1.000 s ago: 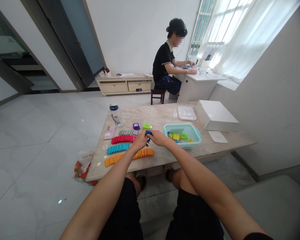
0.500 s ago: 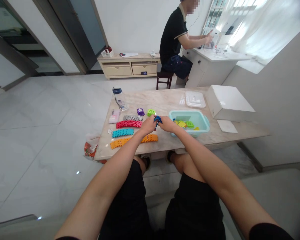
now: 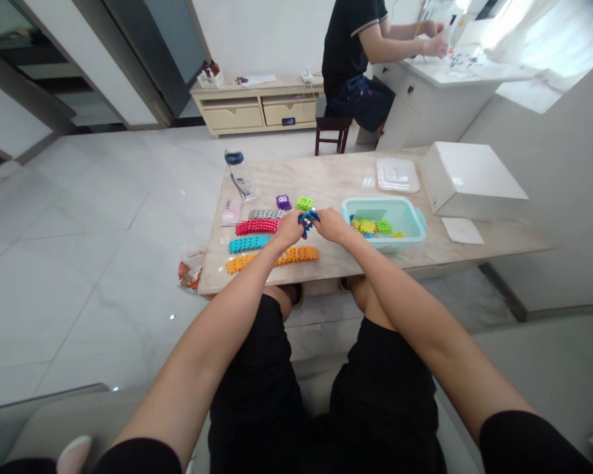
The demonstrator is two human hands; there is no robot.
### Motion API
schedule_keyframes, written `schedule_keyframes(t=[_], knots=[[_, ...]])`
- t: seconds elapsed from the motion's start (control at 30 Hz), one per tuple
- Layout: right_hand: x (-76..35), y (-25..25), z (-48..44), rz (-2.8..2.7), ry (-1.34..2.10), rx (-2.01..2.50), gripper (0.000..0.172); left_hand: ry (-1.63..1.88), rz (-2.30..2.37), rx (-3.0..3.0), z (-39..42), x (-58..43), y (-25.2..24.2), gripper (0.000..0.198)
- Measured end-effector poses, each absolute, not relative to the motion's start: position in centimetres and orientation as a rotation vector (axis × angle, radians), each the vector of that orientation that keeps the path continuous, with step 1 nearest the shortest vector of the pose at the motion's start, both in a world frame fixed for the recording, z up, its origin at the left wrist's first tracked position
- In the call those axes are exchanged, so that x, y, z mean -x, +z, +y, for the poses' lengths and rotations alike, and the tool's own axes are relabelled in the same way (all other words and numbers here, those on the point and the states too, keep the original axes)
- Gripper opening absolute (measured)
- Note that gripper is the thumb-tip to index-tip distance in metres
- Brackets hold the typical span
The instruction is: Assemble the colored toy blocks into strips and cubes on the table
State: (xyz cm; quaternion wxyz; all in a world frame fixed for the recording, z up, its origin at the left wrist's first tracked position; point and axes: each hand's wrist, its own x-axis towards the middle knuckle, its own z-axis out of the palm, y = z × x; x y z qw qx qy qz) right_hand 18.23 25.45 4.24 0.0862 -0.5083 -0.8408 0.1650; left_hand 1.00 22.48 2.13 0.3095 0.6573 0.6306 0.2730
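Note:
Between my two hands, above the table, are dark blue building-block pieces [image 3: 308,219]. My left hand [image 3: 290,228] is closed on their left side and my right hand [image 3: 330,225] pinches their right side. The fingers partly hide how the pieces join. Under and beside my left hand lie rows of blocks: grey [image 3: 267,214], red [image 3: 255,227], light blue [image 3: 247,244] and orange [image 3: 301,255]. Beyond my hands sit a purple block stack [image 3: 283,202] and a lime green one [image 3: 305,203]. To the right stands a mint plastic basin [image 3: 400,245] with yellow, green and blue blocks inside.
A water bottle [image 3: 241,178] and a pink packet [image 3: 232,212] stand at the table's left. Toward the right are a clear plastic lid [image 3: 398,175], a white box [image 3: 479,181] and a paper sheet [image 3: 463,231]. A person [image 3: 353,59] sits at a desk beyond the table.
My view has tilted downward, so the table appears higher. My hands stay together on the blue pieces, which now form a more open, bent shape. The other person's hands have shifted over the desk.

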Motion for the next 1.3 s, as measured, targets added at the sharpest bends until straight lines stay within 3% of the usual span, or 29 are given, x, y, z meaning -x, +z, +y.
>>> schedule_keyframes(t=[0.2, 0.37, 0.6, 0.7, 0.83, 1.03, 1.3], knots=[[-20.6, 4.2, 26.6, -2.316, 0.933, 1.323, 0.027, 0.769, 1.587, -1.801, 23.0, -0.5, 1.7, 0.038], [-21.3, 3.5, 27.0, -2.164, 0.968, 1.290, 0.016, 0.774, 1.640, -1.826, 23.2, -0.7, 1.9, 0.036], [-22.0, 3.3, 26.7, -1.895, 1.437, 1.133, 0.013, 0.845, 1.672, -1.545, 23.5, -0.7, 2.0, 0.012], [-22.5, 3.8, 26.9, -1.695, 1.548, 1.047, 0.017, 0.855, 1.646, -1.504, 23.8, -0.5, 2.0, 0.023], [-22.7, 4.0, 27.4, -1.700, 1.188, 1.246, 0.015, 0.802, 1.746, -1.577, 23.8, -0.4, 2.1, 0.022], [-21.4, 4.3, 26.6, -2.183, 0.653, 1.376, 0.020, 0.667, 1.750, -1.811, 23.2, -1.2, 2.8, 0.014], [-21.1, 4.1, 26.0, -2.450, 0.596, 1.377, 0.022, 0.504, 1.814, -1.997, 23.0, -1.4, 3.0, 0.021]])
